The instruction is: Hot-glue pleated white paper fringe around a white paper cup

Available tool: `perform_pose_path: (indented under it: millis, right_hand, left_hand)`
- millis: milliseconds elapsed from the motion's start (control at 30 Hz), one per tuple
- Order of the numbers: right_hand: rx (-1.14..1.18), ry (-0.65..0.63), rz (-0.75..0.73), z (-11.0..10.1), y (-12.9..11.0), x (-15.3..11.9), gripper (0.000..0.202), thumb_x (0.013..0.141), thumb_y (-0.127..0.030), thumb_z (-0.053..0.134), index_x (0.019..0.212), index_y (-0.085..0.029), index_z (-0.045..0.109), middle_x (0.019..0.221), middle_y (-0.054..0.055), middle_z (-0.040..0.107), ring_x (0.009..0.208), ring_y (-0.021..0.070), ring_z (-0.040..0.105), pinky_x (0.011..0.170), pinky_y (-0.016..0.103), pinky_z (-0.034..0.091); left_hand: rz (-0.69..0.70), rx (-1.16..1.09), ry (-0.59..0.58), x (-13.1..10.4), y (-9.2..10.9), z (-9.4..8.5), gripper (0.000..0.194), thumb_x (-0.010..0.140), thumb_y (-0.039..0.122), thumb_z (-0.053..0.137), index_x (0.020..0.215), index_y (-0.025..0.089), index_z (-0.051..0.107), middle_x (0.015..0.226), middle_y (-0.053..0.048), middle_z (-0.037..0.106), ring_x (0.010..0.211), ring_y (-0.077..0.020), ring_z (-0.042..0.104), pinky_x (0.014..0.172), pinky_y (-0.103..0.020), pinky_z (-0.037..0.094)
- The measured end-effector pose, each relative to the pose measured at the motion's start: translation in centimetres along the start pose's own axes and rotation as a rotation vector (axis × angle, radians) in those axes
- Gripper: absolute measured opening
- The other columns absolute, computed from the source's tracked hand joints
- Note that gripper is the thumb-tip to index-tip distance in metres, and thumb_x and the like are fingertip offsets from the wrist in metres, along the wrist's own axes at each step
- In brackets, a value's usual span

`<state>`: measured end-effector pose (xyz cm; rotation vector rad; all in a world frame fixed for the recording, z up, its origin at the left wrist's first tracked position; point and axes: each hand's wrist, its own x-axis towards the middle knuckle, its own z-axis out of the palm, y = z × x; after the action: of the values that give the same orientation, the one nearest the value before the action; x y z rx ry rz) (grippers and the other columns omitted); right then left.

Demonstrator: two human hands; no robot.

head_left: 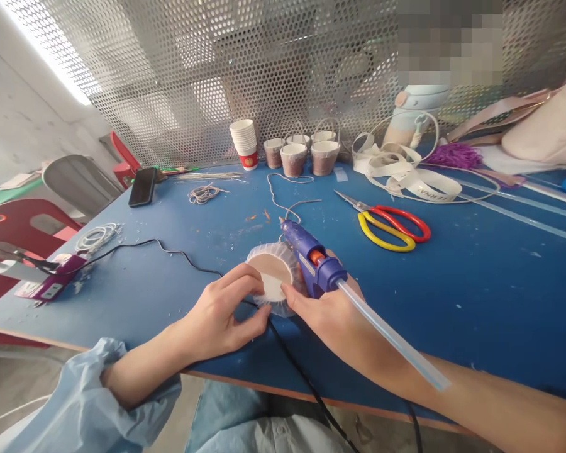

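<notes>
Near the table's front edge I hold a white paper cup (272, 267), its open mouth facing me and a pleated, sheer white trim around its rim. My left hand (229, 308) pinches the rim at the left and lower side, fingers bent over it. My right hand (330, 308) grips a blue hot glue gun (314, 258), and its thumb also rests on the cup's rim. A long clear glue stick (391, 333) sticks out of the gun's back. The nozzle points away from me, past the cup. Fingers hide part of the cup.
Scissors (387, 223) with red and yellow handles lie right of the gun. Behind stand small wrapped cups with handles (295, 160) and stacked paper cups (244, 141). White ribbon (405, 173), a phone (142, 187) and a power strip (51, 283) lie around. A black cord (287, 355) crosses the front edge.
</notes>
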<state>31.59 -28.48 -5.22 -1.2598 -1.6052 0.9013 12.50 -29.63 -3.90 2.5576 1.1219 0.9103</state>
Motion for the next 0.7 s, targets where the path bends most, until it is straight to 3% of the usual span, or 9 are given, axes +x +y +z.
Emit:
perform_pose_path:
  millis: [200,400,700]
  right_hand:
    - [0.135,-0.059,0.028,0.4,1.2,-0.4,0.021,0.082,-0.03,0.06,0.096,-0.025,0.046,0.078,-0.002,0.061,0.072,0.0168,0.063,0.065,0.029,0.05]
    - [0.023,-0.021,-0.049,-0.2,0.0,-0.4,0.016,0.077,-0.024,0.059,0.084,-0.024,0.045,0.068,-0.004,0.056,0.06,0.0145,0.055,0.056,0.026,0.046]
    - [0.08,-0.022,-0.01,0.2,0.6,-0.3,0.016,0.08,-0.028,0.06,0.089,-0.025,0.047,0.075,-0.001,0.062,0.066,0.0165,0.062,0.058,0.028,0.048]
  left_hand:
    - [0.013,0.04,0.014,0.0,0.3,0.2,0.015,0.078,0.005,0.051,0.087,0.016,0.055,0.085,-0.005,0.06,0.076,-0.0127,0.06,0.066,-0.024,0.053]
    - [0.057,0.069,0.03,-0.1,0.4,0.4,0.011,0.083,0.007,0.052,0.086,0.016,0.057,0.083,-0.005,0.058,0.072,-0.0109,0.059,0.063,-0.021,0.052]
    - [0.093,0.069,-0.017,0.2,0.6,0.1,0.014,0.082,0.005,0.05,0.088,0.014,0.059,0.084,-0.006,0.058,0.073,-0.012,0.06,0.064,-0.021,0.053]
